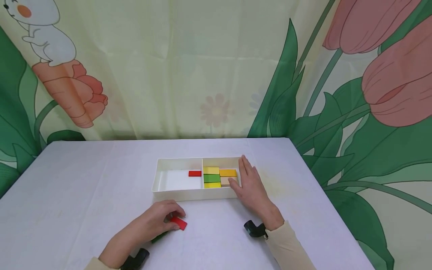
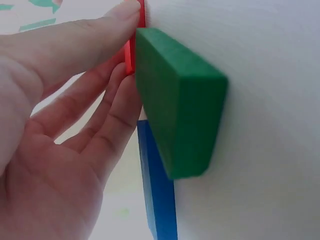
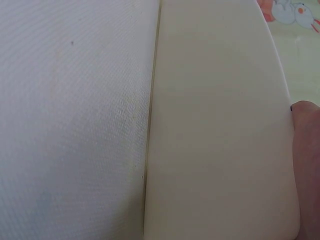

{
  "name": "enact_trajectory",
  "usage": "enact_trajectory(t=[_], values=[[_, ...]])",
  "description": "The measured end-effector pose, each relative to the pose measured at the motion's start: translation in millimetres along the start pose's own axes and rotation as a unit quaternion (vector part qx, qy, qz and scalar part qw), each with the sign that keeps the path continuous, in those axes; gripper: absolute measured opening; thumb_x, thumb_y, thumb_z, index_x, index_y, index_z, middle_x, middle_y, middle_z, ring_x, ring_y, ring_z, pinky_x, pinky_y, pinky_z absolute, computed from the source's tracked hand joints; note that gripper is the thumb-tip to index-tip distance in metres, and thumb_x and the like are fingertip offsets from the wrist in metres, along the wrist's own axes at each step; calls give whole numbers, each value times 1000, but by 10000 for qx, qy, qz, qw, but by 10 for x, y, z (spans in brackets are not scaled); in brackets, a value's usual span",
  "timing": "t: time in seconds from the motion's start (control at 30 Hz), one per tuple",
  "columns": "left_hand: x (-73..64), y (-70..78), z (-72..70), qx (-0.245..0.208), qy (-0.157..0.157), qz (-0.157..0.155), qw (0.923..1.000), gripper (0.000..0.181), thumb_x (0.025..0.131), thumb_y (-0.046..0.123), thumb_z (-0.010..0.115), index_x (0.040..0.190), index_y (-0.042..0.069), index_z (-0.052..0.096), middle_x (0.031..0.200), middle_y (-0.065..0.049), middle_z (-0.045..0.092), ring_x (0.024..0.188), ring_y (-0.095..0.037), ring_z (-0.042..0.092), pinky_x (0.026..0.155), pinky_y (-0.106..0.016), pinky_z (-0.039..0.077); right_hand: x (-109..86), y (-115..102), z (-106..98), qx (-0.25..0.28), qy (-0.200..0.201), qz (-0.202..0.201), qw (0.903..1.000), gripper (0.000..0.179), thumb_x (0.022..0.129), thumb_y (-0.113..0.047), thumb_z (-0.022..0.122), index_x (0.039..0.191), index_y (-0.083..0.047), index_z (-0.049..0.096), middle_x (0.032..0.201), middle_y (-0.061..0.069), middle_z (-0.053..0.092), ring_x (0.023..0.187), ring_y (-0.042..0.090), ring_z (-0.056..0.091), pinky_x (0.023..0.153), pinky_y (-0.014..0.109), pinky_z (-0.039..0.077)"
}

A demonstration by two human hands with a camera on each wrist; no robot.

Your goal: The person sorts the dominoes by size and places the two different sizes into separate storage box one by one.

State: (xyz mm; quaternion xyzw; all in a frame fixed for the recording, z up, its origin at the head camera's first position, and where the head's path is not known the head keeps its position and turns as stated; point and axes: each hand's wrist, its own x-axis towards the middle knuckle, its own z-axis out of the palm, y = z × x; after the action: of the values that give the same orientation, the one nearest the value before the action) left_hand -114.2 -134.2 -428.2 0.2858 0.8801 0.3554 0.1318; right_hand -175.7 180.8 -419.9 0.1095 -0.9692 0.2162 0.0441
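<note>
On the white tablecloth in front of the tray, my left hand (image 1: 170,215) pinches a small red block (image 1: 179,223). In the left wrist view the thumb and fingers (image 2: 115,85) close on that red block (image 2: 130,59), with a green block (image 2: 180,105) and a blue block (image 2: 159,190) lying right beside it. My right hand (image 1: 240,173) rests flat on the right end of the white two-part tray (image 1: 179,162), thumb over the tan block (image 1: 224,180). The right wrist view shows only the tray's outer wall (image 3: 220,125) and a fingertip (image 3: 307,165).
The tray's left compartment holds one red block (image 1: 194,173). Its right compartment holds yellow (image 1: 211,170), green (image 1: 212,178), yellow (image 1: 212,185) and orange (image 1: 228,173) blocks. A flowered curtain hangs behind the table. The table's edges run close at left and right.
</note>
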Motion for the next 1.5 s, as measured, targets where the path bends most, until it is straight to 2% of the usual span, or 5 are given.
enact_trajectory(t=[0.2,0.7,1.03,1.37,1.5], values=[[-39,-15,-25,29,31,257,9997,26,82,9,80,104,16,71,98,8,65,83,-4,57,72,-18,55,-7,2,9,40,25,-20,10000,80,100,-42,50,157,2,15,167,14,9,155,31,14,125,52,13],[-5,20,-23,323,336,-124,9988,24,81,9,80,102,17,73,95,10,65,82,-5,58,71,-18,55,-24,-10,1,28,-6,60,10000,81,100,-43,50,157,1,13,168,14,9,155,31,14,125,52,13],[-33,61,-51,-28,563,-145,9983,25,82,10,79,104,18,73,98,9,67,85,-6,61,75,-19,57,-12,-3,4,89,-7,48,9999,81,100,-42,50,158,0,11,168,13,7,155,31,13,126,51,12],[-5,150,-162,138,1060,840,9907,29,83,2,76,107,17,70,100,9,71,86,-4,64,77,-23,59,5,7,2,121,-14,16,9999,81,100,-43,49,158,0,12,168,12,7,155,30,12,126,51,12],[50,214,-242,341,1180,841,9889,29,82,5,78,108,16,70,101,7,71,86,-3,64,77,-24,59,0,11,3,122,-21,-6,9999,81,101,-43,49,157,0,12,168,13,8,155,30,12,125,52,12]])
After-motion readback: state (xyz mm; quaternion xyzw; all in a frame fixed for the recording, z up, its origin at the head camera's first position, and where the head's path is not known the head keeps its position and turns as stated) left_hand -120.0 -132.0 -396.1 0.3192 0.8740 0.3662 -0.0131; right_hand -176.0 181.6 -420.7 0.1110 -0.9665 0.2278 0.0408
